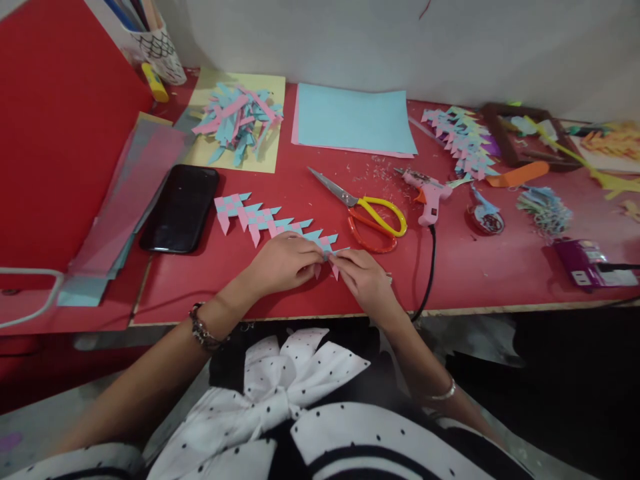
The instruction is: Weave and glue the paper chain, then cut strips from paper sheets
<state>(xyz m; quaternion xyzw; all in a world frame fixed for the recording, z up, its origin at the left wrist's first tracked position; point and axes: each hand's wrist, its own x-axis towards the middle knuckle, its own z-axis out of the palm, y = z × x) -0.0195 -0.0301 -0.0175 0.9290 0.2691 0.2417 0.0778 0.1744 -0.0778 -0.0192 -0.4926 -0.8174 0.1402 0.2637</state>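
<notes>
A braided chain of pink and blue paper strips (257, 217) lies slantwise on the red table, its pointed tips sticking out on both sides. My left hand (286, 261) is closed on the chain near its right end, fingertips pinching the paper. Close beside it, my right hand (367, 279) pinches the very end of the same chain. The fingers partly cover the paper between them, so the fold there is hidden. Scissors (373, 212) with yellow and orange handles lie partly open just beyond my right hand. A pink glue gun (425, 193) rests to their right.
A black phone (180, 209) lies at left beside stacked paper sheets (123, 193). Loose strips (240, 123) are piled on yellow paper. Blue paper (354, 119), another braided piece (460, 140) and a wooden frame (530, 137) sit along the wall. The glue gun's cord (431, 280) crosses the front edge.
</notes>
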